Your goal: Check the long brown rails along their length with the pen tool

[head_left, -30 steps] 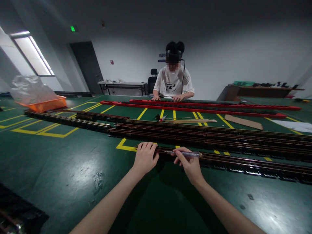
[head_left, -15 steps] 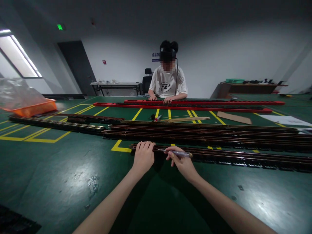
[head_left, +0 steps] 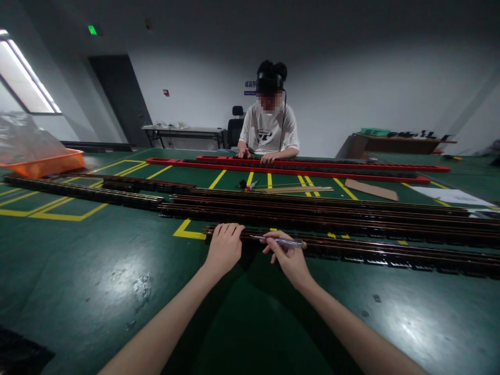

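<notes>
A long dark strip with copper-coloured rods (head_left: pixel 367 252) lies across the green table in front of me. Over its left end is my left hand (head_left: pixel 224 245), closed, with the fingers curled across the top and the fingertips out of sight behind it. My right hand (head_left: pixel 287 255) is closed round a screwdriver (head_left: pixel 287 242) with a clear handle. The thin shaft points left and reaches the strip just right of my left hand; the exact contact of its tip is hard to make out.
Behind lie more dark strips (head_left: pixel 312 211), thin sticks (head_left: pixel 297 189) and a cardboard piece (head_left: pixel 371 189). An orange basket (head_left: pixel 49 164) holding plastic bags stands left. Across the table, a person (head_left: pixel 269 125) has both hands at long red trays (head_left: pixel 351 176).
The whole view has shifted slightly, so things appear a little further left and higher. Both hands keep their places at the strip, and the screwdriver stays in my right hand.
</notes>
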Demonstrator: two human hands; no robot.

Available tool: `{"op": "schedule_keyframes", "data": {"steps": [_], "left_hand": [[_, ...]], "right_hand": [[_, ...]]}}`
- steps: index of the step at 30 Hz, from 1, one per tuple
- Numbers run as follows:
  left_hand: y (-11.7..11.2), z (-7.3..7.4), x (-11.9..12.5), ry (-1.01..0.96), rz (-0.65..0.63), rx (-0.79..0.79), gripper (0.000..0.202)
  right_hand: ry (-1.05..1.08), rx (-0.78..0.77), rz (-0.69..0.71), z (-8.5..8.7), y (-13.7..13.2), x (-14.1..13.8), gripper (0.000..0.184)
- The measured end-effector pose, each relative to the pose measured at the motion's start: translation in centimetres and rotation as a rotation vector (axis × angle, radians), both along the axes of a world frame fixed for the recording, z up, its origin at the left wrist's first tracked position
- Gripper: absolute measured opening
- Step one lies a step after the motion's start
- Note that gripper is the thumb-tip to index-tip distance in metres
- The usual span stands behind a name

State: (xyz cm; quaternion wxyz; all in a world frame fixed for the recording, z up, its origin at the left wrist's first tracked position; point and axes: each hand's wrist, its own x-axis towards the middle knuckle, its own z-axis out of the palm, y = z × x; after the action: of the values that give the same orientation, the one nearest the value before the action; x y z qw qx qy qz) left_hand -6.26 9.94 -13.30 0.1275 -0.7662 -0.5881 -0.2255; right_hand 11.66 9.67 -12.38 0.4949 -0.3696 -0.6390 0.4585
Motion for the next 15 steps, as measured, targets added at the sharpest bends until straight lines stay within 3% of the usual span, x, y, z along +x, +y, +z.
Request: {"op": "schedule_keyframes", "data": {"steps": [15], "left_hand": [[-0.17,0.08,0.28,-0.044,0.039,0.024,0.035]], "right_hand": [[0.032,0.008,-0.076,0.25,-0.20,-0.06,0.031]]}}
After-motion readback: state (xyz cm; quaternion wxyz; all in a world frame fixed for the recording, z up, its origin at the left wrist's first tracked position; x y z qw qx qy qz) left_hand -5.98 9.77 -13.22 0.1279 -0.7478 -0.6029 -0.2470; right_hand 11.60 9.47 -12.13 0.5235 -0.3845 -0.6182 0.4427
